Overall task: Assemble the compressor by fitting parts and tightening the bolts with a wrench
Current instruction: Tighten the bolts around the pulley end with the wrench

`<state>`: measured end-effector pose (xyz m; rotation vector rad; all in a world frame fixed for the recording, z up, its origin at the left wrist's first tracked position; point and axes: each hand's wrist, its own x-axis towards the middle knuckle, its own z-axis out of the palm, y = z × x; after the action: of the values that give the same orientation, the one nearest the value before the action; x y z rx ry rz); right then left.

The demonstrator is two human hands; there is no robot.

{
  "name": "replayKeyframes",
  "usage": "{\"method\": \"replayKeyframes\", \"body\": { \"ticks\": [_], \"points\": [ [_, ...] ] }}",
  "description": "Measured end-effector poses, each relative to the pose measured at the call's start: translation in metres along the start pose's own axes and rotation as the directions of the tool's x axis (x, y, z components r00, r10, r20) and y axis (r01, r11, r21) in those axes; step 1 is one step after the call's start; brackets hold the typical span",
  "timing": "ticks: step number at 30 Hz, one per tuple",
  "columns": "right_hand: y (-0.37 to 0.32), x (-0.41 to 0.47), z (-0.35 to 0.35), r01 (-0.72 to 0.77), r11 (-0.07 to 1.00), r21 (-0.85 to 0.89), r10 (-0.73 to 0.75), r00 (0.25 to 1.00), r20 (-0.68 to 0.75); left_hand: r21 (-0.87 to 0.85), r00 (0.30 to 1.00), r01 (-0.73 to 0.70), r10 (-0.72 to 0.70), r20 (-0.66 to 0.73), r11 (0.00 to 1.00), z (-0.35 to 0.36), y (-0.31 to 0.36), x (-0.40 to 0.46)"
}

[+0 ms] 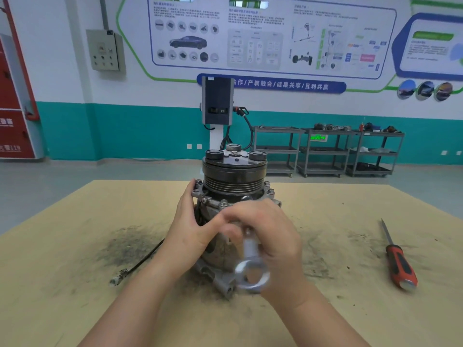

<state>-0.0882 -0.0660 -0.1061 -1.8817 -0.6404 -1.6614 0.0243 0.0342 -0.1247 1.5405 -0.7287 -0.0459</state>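
Compressor (231, 196) stands upright on the tan worktable (75, 246), pulley end up, amid dark grime smudges. Its grooved black pulley carries a clutch plate with three round dampers, above a grey flange ringed with bolts and a dirty aluminium body. Beside its flange, the left hand (190, 221) lies open with straight fingers against the housing, likely steadying it against turning force. In front of the compressor, the right hand (273, 236) grips a blurred ring wrench (250, 259), apparently working a flange bolt. Right of the compressor, well apart, lies a red-handled screwdriver (398, 261).
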Motion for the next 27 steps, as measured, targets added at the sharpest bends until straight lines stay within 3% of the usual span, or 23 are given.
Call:
{"method": "replayKeyframes", "body": {
  "ticks": [3,5,7,13,19,22,27],
  "points": [
    [-0.003,0.011,-0.007,-0.141,0.973,0.182,0.173,0.970,-0.173,0.069,1.000,-0.017,0.017,0.008,0.997,0.000,0.002,-0.003],
    [-0.002,0.017,-0.010,-0.265,0.900,0.345,0.377,0.872,-0.313,0.088,1.000,-0.020,0.020,0.001,0.996,-0.001,0.003,-0.005],
    [0.001,0.021,-0.015,-0.360,0.808,0.467,0.544,0.761,-0.354,0.105,1.000,-0.018,0.018,-0.001,0.994,0.000,0.005,-0.005],
    [0.014,0.025,-0.019,-0.490,0.624,0.609,0.740,0.621,-0.259,0.098,1.000,-0.029,0.029,0.011,0.995,-0.002,0.006,-0.005],
    [0.030,0.029,-0.025,-0.542,0.286,0.790,0.905,0.425,-0.037,0.105,1.000,-0.031,0.030,0.011,0.994,-0.002,0.006,-0.005],
    [0.023,0.022,-0.022,-0.518,0.347,0.782,0.891,0.442,-0.102,0.103,1.000,-0.027,0.025,0.017,0.994,-0.002,0.005,-0.004],
    [-0.001,-0.001,-0.017,-0.493,0.662,0.565,0.723,0.619,-0.306,0.134,1.000,-0.013,0.012,0.011,0.991,-0.002,0.002,-0.001]
  ]
}}
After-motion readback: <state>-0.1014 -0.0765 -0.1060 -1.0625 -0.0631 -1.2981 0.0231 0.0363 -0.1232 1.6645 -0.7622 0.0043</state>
